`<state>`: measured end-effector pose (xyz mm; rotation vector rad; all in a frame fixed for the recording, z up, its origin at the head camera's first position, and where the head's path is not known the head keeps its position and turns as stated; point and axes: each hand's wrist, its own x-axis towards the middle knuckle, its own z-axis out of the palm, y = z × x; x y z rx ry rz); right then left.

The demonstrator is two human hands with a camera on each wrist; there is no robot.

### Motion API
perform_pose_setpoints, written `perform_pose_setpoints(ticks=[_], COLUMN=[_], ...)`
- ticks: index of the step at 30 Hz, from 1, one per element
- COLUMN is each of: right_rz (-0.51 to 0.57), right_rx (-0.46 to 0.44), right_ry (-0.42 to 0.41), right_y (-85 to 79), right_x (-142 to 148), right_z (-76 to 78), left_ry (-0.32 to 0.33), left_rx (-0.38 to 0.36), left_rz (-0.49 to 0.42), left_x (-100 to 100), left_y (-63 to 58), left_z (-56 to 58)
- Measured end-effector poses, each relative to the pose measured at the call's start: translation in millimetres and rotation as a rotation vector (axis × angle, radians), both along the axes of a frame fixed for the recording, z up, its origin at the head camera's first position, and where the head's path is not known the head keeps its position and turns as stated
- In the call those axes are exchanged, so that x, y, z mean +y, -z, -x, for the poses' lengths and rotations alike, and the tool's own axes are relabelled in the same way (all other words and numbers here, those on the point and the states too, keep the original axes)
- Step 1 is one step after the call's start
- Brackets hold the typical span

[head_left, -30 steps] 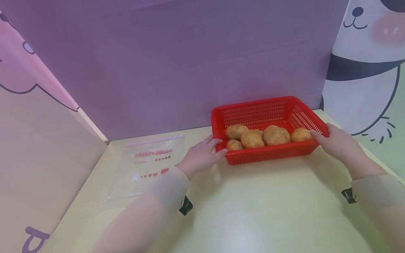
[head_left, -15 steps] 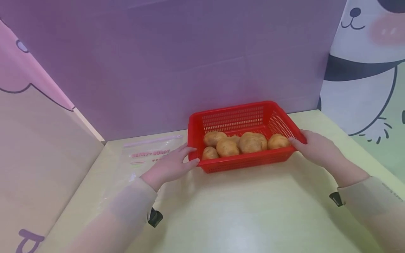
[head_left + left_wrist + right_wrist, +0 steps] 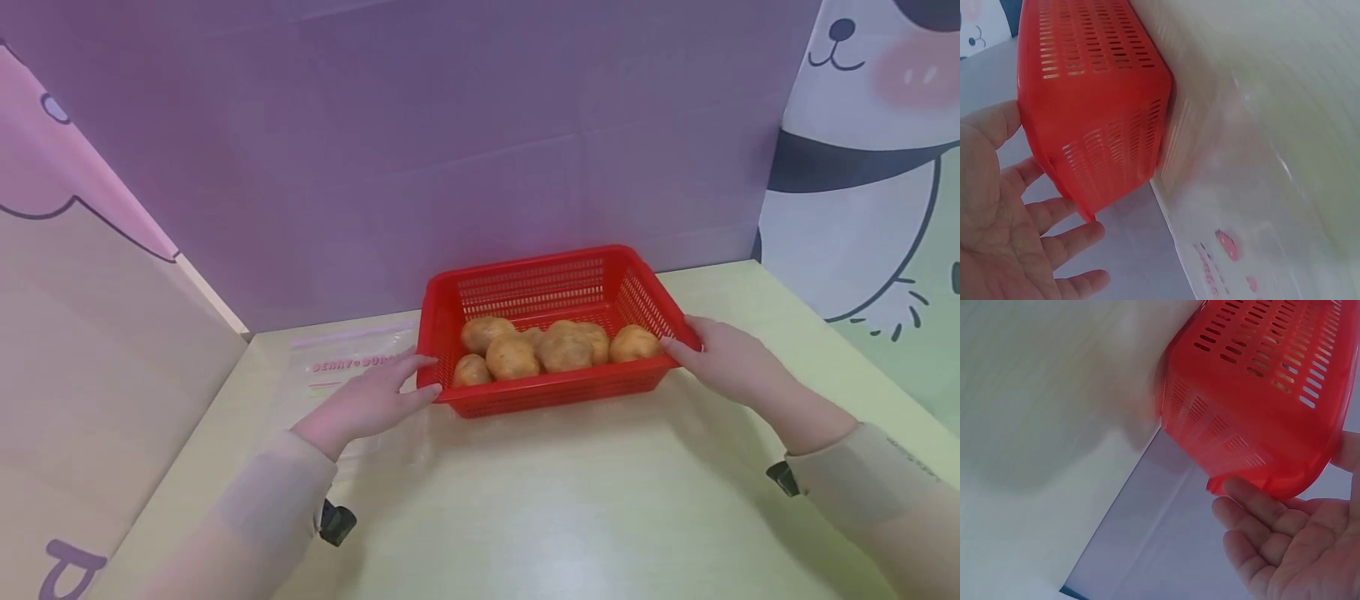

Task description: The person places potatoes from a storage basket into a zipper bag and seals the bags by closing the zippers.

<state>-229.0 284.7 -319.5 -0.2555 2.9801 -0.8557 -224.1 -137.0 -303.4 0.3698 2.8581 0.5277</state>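
A red basket (image 3: 558,393) of potatoes (image 3: 566,348) spans the gap between a person's hands. At its right end, the right hand (image 3: 729,360) grips the rim, thumb uppermost; at its left, the left hand (image 3: 367,402) touches the rim with extended, spread fingers. Behind it rises a purple backdrop (image 3: 480,150).

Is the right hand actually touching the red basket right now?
Touching. The head view shows it: the right hand is at the right end of the red basket, its thumb lying over the rim.
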Motion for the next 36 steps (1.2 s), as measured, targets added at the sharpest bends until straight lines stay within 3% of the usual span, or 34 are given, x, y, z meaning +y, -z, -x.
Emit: perform_pose_setpoints(ticks=[14, 28, 36], right_rz=[0.004, 0.023, 0.02], right_rx=[0.012, -0.011, -0.012], right_ry=[-0.04, -0.031, -0.032], right_y=[-1.0, 1.4, 3.6], right_x=[-21.3, -26.5, -28.3], right_z=[-2.5, 9.4, 18.5], left_ry=[0.003, -0.019, -0.053], left_rx=[-0.053, -0.078, -0.139], left_rz=[-0.042, -0.086, -0.127], left_x=[-31.9, -32.1, -35.9], left_y=[-2.8, -3.4, -1.9], left_z=[3.1, 12.1, 20.7])
